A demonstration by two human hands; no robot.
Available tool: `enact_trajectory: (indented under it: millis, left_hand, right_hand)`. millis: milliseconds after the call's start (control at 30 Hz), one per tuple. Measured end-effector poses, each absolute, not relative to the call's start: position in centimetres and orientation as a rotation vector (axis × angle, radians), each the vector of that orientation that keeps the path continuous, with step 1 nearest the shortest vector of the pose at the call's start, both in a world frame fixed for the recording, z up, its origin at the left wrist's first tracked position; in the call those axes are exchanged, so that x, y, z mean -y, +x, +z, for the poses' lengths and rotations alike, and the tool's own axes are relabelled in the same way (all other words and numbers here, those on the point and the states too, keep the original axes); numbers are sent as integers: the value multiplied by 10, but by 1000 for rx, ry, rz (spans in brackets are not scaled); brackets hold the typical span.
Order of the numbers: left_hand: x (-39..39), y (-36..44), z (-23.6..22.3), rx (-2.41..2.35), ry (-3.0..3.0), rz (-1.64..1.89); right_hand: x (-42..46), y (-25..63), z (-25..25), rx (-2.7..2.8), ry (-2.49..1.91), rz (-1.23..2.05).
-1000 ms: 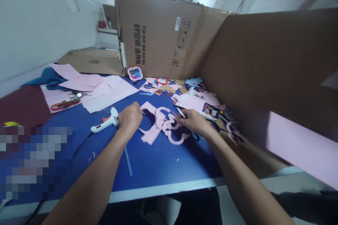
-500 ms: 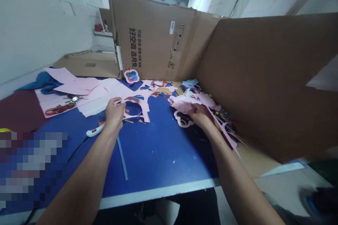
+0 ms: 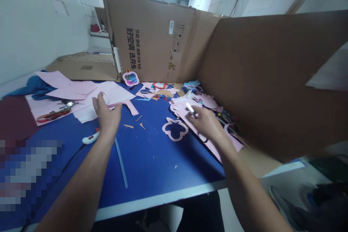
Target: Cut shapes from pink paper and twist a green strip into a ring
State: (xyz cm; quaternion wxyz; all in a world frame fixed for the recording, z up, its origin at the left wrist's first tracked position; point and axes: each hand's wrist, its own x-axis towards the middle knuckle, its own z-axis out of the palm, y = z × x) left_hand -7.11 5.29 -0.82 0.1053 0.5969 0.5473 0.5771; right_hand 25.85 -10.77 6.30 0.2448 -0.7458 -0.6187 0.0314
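Note:
My left hand [image 3: 107, 114] is over the left side of the blue table, fingers apart, beside a pink paper cutout scrap [image 3: 132, 108] and white and pink sheets [image 3: 114, 92]. Whether its fingertips touch the paper I cannot tell. My right hand [image 3: 203, 121] is closed around a small white stick-like thing [image 3: 190, 108], its kind unclear, above a pile of pink paper offcuts [image 3: 179, 107]. On the table between my hands lies a pink flower-shaped paper outline [image 3: 175, 138], flat, with blue showing through its middle.
A white-handled corded tool [image 3: 91, 138] and a blue strip [image 3: 121, 165] lie near my left forearm. Scissors [image 3: 67, 106] rest on paper at left. Large cardboard [image 3: 152, 43] stands behind and to the right. A flower-shaped ornament [image 3: 131, 78] leans against it.
My left hand has moved left and released the pink cutout. The flower-shaped outline now lies apart from the pile. My right hand now has the white thing. The view has shifted slightly.

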Motion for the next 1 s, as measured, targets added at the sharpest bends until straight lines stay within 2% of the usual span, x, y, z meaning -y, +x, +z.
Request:
enact_trajectory:
  millis: [100, 300, 400, 567, 767, 1000]
  left_hand:
    - [-28, -37, -2, -1586, 1974, 1581]
    - [32, 24, -9, -694, 2427, 926]
    - [46, 33, -20, -532, 2495, 702]
    - [42, 30, -30, -553, 2612, 567]
    - [35, 23, -25, -770, 2630, 553]
    - [15, 5, -27, -1177, 2503, 709]
  right_hand:
    - [112, 325, 66, 1525, -2324, 9]
    - [130, 392, 32, 1508, -2447, 193]
    - [131, 398, 19, 1526, -2396, 229]
    - [130, 402, 18, 1441, -2306, 325]
    - [143, 397, 41, 1217, -2132, 768]
    - [152, 373, 82, 1139, -1843, 923]
